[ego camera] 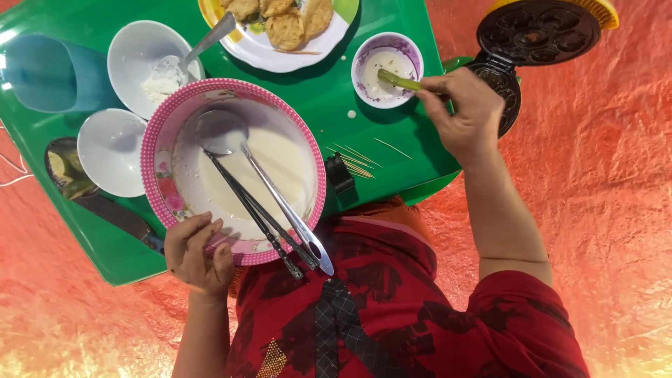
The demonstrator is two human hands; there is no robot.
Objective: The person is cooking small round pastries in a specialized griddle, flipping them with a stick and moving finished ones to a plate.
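Observation:
My left hand (198, 253) grips the near rim of a big pink-rimmed bowl (162, 133) of thin white batter. A metal ladle (222, 132) and a pair of tongs (260, 213) lie in it, handles sticking out over the rim toward me. My right hand (465, 112) holds a green brush (396, 80), its tip dipped in a small purple-rimmed bowl (413, 52) of pale liquid. Both bowls stand on a green table (322, 98).
A white bowl (133, 49) with white powder and a spoon, an empty white bowl (108, 150), a plate of fried pieces (280, 56), a blue jug (42, 73), a knife (115, 217) and thin sticks (353, 164) share the table. A black moulded pan (535, 31) lies open at the right on the orange mat.

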